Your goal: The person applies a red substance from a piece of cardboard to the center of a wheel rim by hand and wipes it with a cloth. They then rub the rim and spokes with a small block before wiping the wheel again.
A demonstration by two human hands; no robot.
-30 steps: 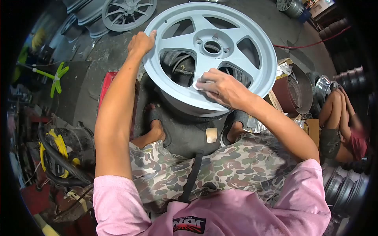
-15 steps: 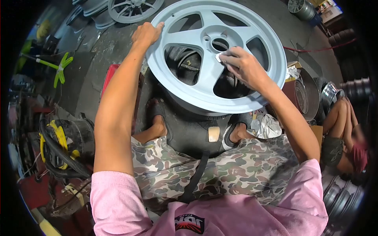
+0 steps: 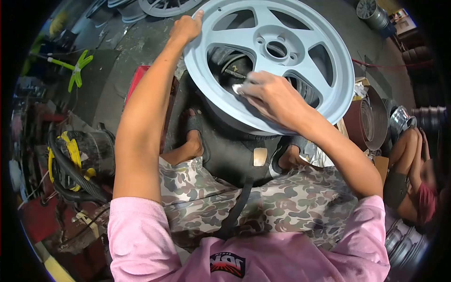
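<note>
A pale blue-grey five-spoke wheel rim (image 3: pixel 213 77) stands tilted in front of me, face up. My left hand (image 3: pixel 187 28) grips its outer edge at the upper left, thumb on the lip. Pinched in the fingers of my right hand (image 3: pixel 275 96) is a small white pad (image 3: pixel 237 89), at the near spoke and inner side of the rim. Motion slightly blurs the right fingers, and that hand hides part of the spoke.
A rolled brown sheet (image 3: pixel 359 117) and crumpled foil-like material lie at the right, near a seated person (image 3: pixel 406 164). A vacuum-like machine with a black hose (image 3: pixel 77 174) stands at the left. A tan block (image 3: pixel 260 156) lies between my feet.
My right hand has moved with the white pad from near the hub down and left toward the rim's near side. The wheel appears slightly further right and higher, with my left hand still on its edge.
</note>
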